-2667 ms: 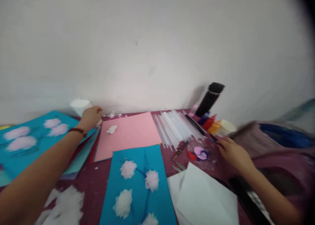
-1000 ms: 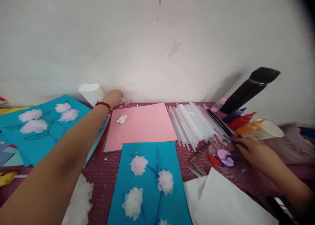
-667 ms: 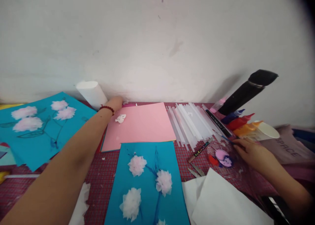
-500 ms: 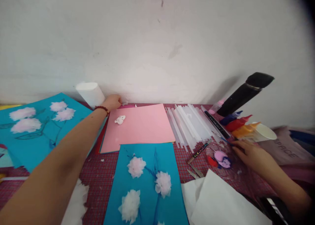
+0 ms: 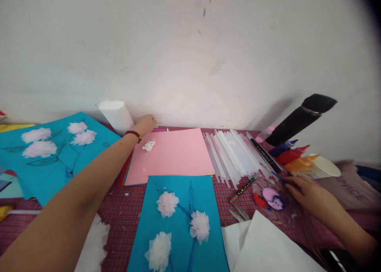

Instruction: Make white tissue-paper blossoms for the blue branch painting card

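My left hand point(image 5: 146, 125) reaches to the table's back edge, beside a white roll point(image 5: 117, 115); its fingers are curled, and what they hold, if anything, is hidden. Below it a crumpled white scrap point(image 5: 149, 146) lies on pink paper point(image 5: 175, 157). At the right, my right hand point(image 5: 300, 188) pinches a thin blue brush point(image 5: 278, 175) near pink, red and purple paint point(image 5: 272, 196) on a clear sheet. A blue sheet point(image 5: 181, 212) bearing white-pink tissue flowers point(image 5: 167, 204) and painted blue stems lies at the front centre.
Another blue flower picture point(image 5: 98, 139) lies left. White sticks point(image 5: 235, 153), a black marker point(image 5: 266, 155) and paint bottles point(image 5: 293, 155) are at the right, by a paper cup point(image 5: 327, 167) and a black cylinder point(image 5: 294, 123). White paper point(image 5: 268, 244) and scissors point(image 5: 238, 212) lie in front.
The whole view has shifted, with the table items appearing slightly farther right and lower. Both hands keep about the same places over the table.
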`<state>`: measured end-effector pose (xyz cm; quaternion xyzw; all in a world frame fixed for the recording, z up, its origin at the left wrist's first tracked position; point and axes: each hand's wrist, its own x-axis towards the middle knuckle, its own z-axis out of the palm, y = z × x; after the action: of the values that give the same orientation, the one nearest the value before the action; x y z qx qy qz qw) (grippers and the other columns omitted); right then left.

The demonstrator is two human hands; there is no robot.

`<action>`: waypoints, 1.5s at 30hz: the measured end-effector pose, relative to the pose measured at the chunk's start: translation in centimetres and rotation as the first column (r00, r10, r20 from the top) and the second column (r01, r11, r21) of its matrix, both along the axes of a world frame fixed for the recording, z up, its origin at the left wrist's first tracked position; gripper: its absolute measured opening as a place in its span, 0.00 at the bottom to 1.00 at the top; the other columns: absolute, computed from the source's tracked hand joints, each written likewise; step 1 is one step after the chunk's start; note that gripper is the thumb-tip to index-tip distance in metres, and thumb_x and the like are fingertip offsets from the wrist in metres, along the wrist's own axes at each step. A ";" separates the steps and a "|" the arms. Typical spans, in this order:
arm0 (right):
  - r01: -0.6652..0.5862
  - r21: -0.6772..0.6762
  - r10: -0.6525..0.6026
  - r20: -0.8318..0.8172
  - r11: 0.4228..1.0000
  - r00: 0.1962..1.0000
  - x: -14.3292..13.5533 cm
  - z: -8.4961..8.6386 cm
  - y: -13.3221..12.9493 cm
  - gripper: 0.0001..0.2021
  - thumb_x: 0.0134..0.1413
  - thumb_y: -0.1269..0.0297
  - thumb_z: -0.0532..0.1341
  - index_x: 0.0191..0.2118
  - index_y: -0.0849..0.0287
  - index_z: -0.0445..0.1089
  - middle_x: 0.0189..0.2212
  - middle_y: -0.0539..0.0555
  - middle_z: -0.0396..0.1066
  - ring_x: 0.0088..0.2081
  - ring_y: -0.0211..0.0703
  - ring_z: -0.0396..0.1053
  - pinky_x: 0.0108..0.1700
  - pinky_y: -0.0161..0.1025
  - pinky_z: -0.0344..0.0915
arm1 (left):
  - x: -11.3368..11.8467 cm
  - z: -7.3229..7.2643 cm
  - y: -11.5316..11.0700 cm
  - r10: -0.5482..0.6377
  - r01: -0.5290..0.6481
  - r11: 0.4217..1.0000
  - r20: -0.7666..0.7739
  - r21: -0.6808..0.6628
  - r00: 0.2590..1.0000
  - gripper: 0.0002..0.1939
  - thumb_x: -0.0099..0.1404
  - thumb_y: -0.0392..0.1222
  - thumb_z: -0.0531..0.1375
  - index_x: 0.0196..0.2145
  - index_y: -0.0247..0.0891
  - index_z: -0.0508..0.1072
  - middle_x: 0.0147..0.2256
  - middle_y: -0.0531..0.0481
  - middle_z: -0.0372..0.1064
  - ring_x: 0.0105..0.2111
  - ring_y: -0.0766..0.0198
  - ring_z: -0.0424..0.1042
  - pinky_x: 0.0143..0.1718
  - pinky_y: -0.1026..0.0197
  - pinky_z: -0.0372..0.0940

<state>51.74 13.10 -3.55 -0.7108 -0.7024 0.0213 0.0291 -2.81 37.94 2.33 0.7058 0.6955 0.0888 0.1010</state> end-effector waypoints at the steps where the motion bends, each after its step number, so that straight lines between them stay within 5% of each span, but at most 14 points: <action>1: 0.004 -0.018 -0.004 -0.006 1.000 1.000 -0.1 0.2 0.0 0.17 0.60 0.64 0.51 0.47 0.68 0.71 0.47 0.72 0.70 0.48 0.52 0.70 0.52 0.44 0.60 | 0.4 -0.5 0.2 0.015 -0.015 1.000 -0.034 0.000 0.999 0.17 0.66 0.48 0.57 0.47 0.34 0.69 0.45 0.44 0.69 0.43 0.58 0.70 0.44 0.49 0.67; 7: 0.044 -0.043 -0.045 -0.037 0.998 0.998 -0.5 0.6 0.0 0.15 0.60 0.65 0.52 0.46 0.64 0.71 0.48 0.70 0.69 0.48 0.52 0.71 0.50 0.46 0.60 | 0.9 -2.8 1.0 0.077 -0.074 0.997 -0.155 0.024 0.985 0.15 0.66 0.46 0.56 0.42 0.30 0.72 0.45 0.36 0.70 0.48 0.51 0.68 0.48 0.47 0.64; 14: 0.048 -0.022 -0.048 0.011 0.999 0.999 0.4 -0.3 0.0 0.15 0.60 0.64 0.51 0.46 0.63 0.71 0.48 0.67 0.71 0.47 0.53 0.71 0.50 0.44 0.62 | -0.4 -2.4 1.6 -0.022 0.017 0.999 -0.172 -0.031 0.985 0.17 0.66 0.45 0.57 0.50 0.35 0.67 0.48 0.43 0.67 0.44 0.57 0.70 0.43 0.50 0.69; 20: 0.017 0.023 -0.018 0.036 1.000 0.999 1.5 -1.5 0.1 0.17 0.59 0.61 0.49 0.46 0.61 0.70 0.46 0.65 0.72 0.45 0.53 0.72 0.46 0.45 0.65 | 2.7 -2.4 1.2 -0.190 0.163 0.977 -0.208 -0.138 0.960 0.17 0.66 0.45 0.57 0.50 0.35 0.67 0.49 0.43 0.66 0.46 0.57 0.69 0.46 0.48 0.68; 28: 0.013 0.046 -0.013 0.009 0.999 1.000 1.7 -1.9 0.4 0.18 0.56 0.58 0.49 0.44 0.60 0.71 0.44 0.63 0.73 0.44 0.55 0.72 0.47 0.49 0.66 | 5.7 -2.4 0.7 -0.121 0.077 0.985 -0.302 -0.153 0.946 0.18 0.67 0.49 0.56 0.49 0.34 0.69 0.48 0.42 0.68 0.47 0.55 0.69 0.48 0.46 0.65; 32: 0.037 0.021 -0.035 -0.089 0.999 0.995 1.2 -0.4 0.4 0.16 0.56 0.60 0.51 0.44 0.60 0.71 0.47 0.65 0.72 0.48 0.55 0.70 0.50 0.48 0.63 | 7.1 -0.3 -0.5 -0.220 0.189 0.974 -0.307 -0.127 0.926 0.16 0.66 0.45 0.57 0.48 0.34 0.69 0.47 0.43 0.68 0.44 0.58 0.71 0.45 0.49 0.68; 35: 0.144 0.050 -0.127 -0.251 0.988 0.960 -1.2 2.9 -0.8 0.17 0.52 0.59 0.57 0.47 0.59 0.70 0.50 0.69 0.68 0.50 0.57 0.68 0.52 0.49 0.60 | 9.5 3.1 -5.1 -0.388 0.386 0.920 -0.268 -0.063 0.882 0.13 0.69 0.39 0.53 0.39 0.28 0.73 0.39 0.39 0.72 0.40 0.56 0.72 0.41 0.51 0.68; 37: 0.347 0.158 -0.240 -0.464 0.925 0.852 -4.9 5.8 -2.5 0.19 0.46 0.56 0.62 0.46 0.54 0.71 0.52 0.68 0.67 0.49 0.58 0.68 0.50 0.51 0.59 | 11.8 5.3 -11.0 -0.547 0.560 0.828 -0.228 -0.007 0.806 0.14 0.68 0.35 0.49 0.33 0.30 0.74 0.35 0.40 0.74 0.38 0.57 0.73 0.38 0.54 0.67; 38: 0.434 0.176 -0.221 -0.660 0.884 0.718 -7.3 7.2 -3.7 0.20 0.46 0.55 0.62 0.47 0.52 0.71 0.51 0.68 0.68 0.49 0.57 0.68 0.49 0.50 0.60 | 13.1 6.2 -14.6 -0.634 0.650 0.760 -0.205 0.016 0.746 0.12 0.67 0.36 0.51 0.32 0.34 0.75 0.34 0.44 0.74 0.37 0.59 0.73 0.36 0.57 0.67; 39: 0.484 0.142 -0.133 -0.862 0.864 0.490 -10.1 8.4 -5.0 0.21 0.48 0.52 0.61 0.48 0.51 0.70 0.51 0.68 0.68 0.50 0.55 0.69 0.49 0.49 0.61 | 14.3 6.9 -18.2 -0.748 0.766 0.641 -0.182 0.054 0.638 0.09 0.64 0.36 0.54 0.32 0.38 0.75 0.34 0.47 0.75 0.37 0.61 0.73 0.33 0.59 0.67; 41: 0.401 0.099 -0.041 -0.944 0.911 0.326 -15.8 10.2 -7.7 0.28 0.54 0.39 0.45 0.47 0.50 0.71 0.46 0.68 0.72 0.41 0.53 0.74 0.40 0.49 0.67 | 16.6 7.7 -24.9 -0.928 0.941 0.220 -0.243 0.256 0.283 0.11 0.62 0.31 0.53 0.31 0.39 0.75 0.34 0.45 0.75 0.33 0.61 0.74 0.25 0.58 0.65; 42: 0.256 -0.050 -0.082 -0.990 0.965 0.118 -18.4 10.7 -8.9 0.32 0.54 0.38 0.43 0.49 0.53 0.71 0.48 0.68 0.71 0.43 0.56 0.73 0.42 0.53 0.67 | 17.7 7.8 -27.6 -0.933 0.937 0.138 -0.275 0.322 0.232 0.14 0.63 0.32 0.51 0.32 0.41 0.76 0.37 0.45 0.76 0.34 0.62 0.74 0.26 0.57 0.66; 43: 0.119 -0.174 -0.171 -0.985 0.978 -0.037 -20.7 11.0 -9.9 0.30 0.55 0.39 0.45 0.50 0.52 0.71 0.49 0.67 0.70 0.45 0.56 0.72 0.43 0.54 0.67 | 18.8 7.8 -29.7 -0.923 0.917 0.154 -0.277 0.367 0.266 0.16 0.65 0.34 0.50 0.33 0.48 0.76 0.39 0.47 0.76 0.36 0.63 0.74 0.29 0.56 0.68; 45: 0.081 -0.230 -0.206 -0.951 0.970 -0.231 -24.0 11.1 -11.3 0.27 0.57 0.41 0.45 0.49 0.50 0.72 0.49 0.62 0.72 0.46 0.55 0.72 0.43 0.56 0.68 | 21.1 7.3 -32.4 -0.900 0.897 0.233 -0.266 0.376 0.346 0.19 0.65 0.36 0.50 0.41 0.57 0.75 0.46 0.51 0.75 0.44 0.62 0.73 0.40 0.52 0.68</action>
<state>27.74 1.79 7.52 -0.5059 -0.3290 0.5896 0.5368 18.30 5.58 9.66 0.9757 0.1210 0.1793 -0.0349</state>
